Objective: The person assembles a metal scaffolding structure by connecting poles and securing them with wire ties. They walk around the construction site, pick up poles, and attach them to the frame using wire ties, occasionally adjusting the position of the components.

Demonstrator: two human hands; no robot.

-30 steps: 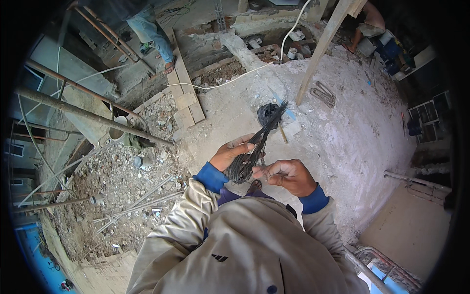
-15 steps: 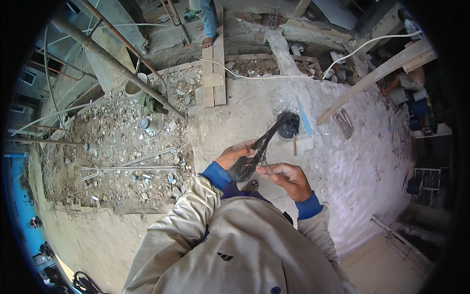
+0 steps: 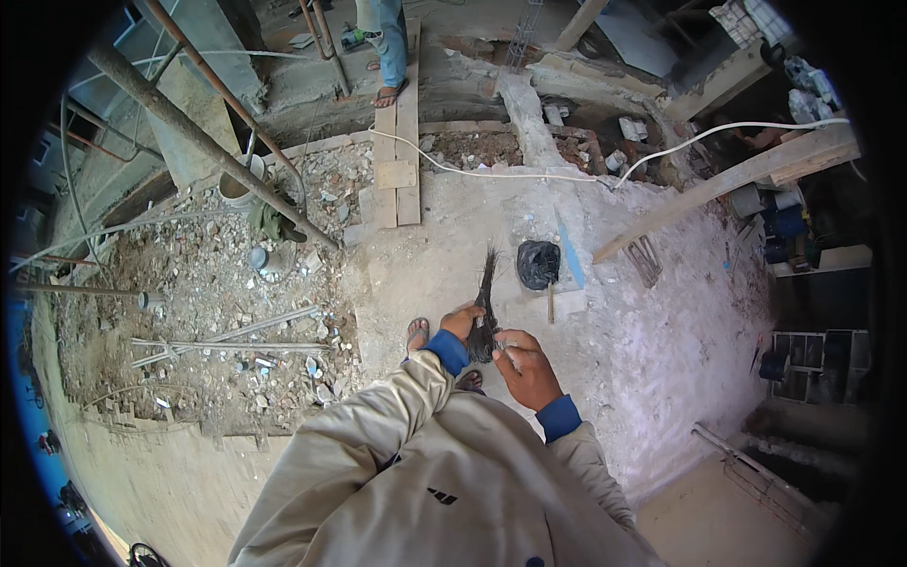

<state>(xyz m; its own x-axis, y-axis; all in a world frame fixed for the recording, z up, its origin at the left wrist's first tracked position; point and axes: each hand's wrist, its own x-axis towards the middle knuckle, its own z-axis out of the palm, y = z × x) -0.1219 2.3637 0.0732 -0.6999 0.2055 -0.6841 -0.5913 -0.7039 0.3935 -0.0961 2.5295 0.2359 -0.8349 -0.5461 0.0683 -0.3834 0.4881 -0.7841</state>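
Note:
A bundle of thin dark wire (image 3: 487, 291) stands out in front of me, its loose ends fanned away from my body and its thicker, looped end close to me. My left hand (image 3: 460, 322) is closed around the middle of it. At the near end, on its right side, my right hand (image 3: 529, 370) has thumb and fingers pinched together against the strands; exactly which wires they grip is too small to tell. Just beyond, a black plastic bag (image 3: 539, 263) lies on the ground with a short wooden handle (image 3: 551, 304) beside it.
Rubble (image 3: 222, 312) with crossed metal bars covers the left. Slanting poles (image 3: 203, 132) rise at the far left, a wooden beam (image 3: 718, 194) at the right. A white hose (image 3: 529, 176) crosses the ground. Another person's leg (image 3: 382, 57) stands on wooden planks (image 3: 397, 180).
Both hands and the wire bundle have come lower in view. The bundle has swung from slanting right to nearly straight ahead, away from the black bag. A second foot of mine now shows.

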